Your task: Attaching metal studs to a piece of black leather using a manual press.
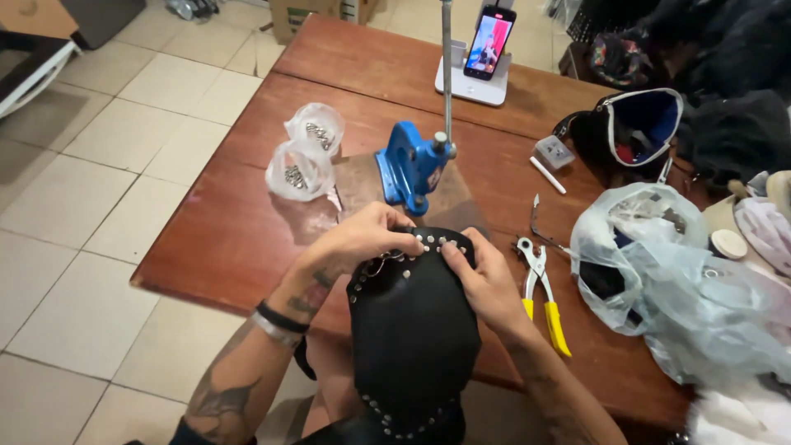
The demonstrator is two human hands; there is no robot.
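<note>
A black leather piece (412, 330) edged with silver studs hangs over the near edge of the wooden table (239, 222). My left hand (362, 239) grips its top left edge, fingers curled by a small metal ring. My right hand (486, 280) pinches the top right edge beside the stud row. Just beyond both hands stands a blue hand press (409, 167) with a tall metal lever.
Two clear bags of metal parts (303, 156) lie left of the press. Yellow-handled pliers (544, 301) rest to the right. A large plastic bag (667, 280), a black pouch (634, 132) and a phone on a white stand (488, 45) sit farther off.
</note>
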